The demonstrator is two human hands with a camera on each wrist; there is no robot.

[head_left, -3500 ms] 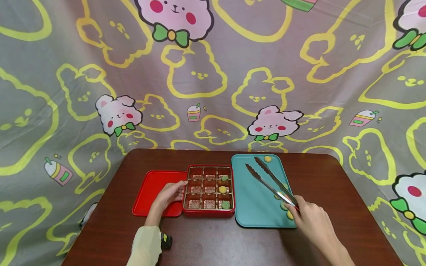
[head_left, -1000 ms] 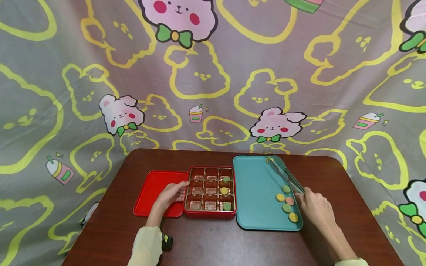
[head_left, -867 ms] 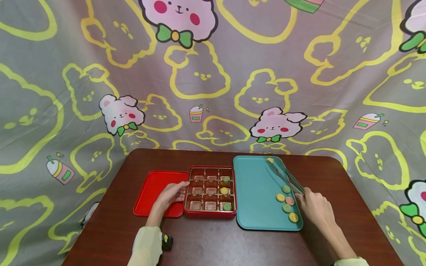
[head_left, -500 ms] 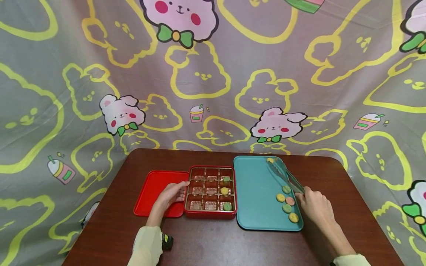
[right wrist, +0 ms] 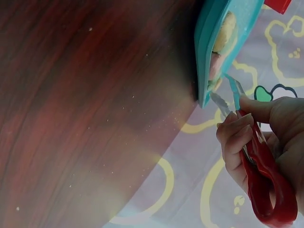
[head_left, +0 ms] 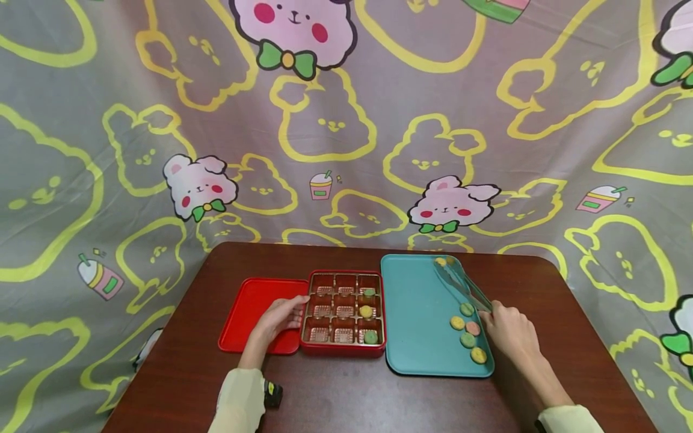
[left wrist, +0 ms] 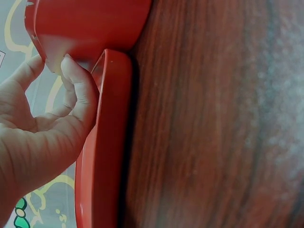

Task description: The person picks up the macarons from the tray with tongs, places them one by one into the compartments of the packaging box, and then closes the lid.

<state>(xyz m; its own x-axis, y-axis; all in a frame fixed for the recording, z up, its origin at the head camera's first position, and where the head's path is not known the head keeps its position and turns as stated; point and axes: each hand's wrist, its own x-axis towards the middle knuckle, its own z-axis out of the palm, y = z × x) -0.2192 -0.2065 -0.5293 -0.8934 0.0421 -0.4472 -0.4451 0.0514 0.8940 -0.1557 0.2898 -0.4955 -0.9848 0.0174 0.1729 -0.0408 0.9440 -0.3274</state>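
In the head view my right hand (head_left: 511, 334) grips a pair of tongs (head_left: 472, 291), whose red handles show in the right wrist view. The tongs' tips stand around a yellow cookie (head_left: 441, 262) at the far end of the teal tray (head_left: 419, 325); whether they touch it I cannot tell. My left hand (head_left: 278, 316) rests its fingertips on the rim and left wall of a red divided box (head_left: 343, 349). Its right column holds a green cookie (head_left: 369, 293), a yellow cookie (head_left: 366, 311) and another green cookie (head_left: 370, 337). The left and middle columns hold nothing.
A red lid (head_left: 246, 316) lies left of the box, partly under my left hand. Several green, yellow and pink cookies, among them a pink cookie (head_left: 473, 328), lie along the tray's right edge. Patterned cloth (head_left: 330, 150) hangs behind the brown table (head_left: 346, 391).
Since the oldest frame, my right hand has brought the tongs across the tray to its far right, narrowing them around the yellow cookie. Only slight tip movement shows lately. My left hand stays put.
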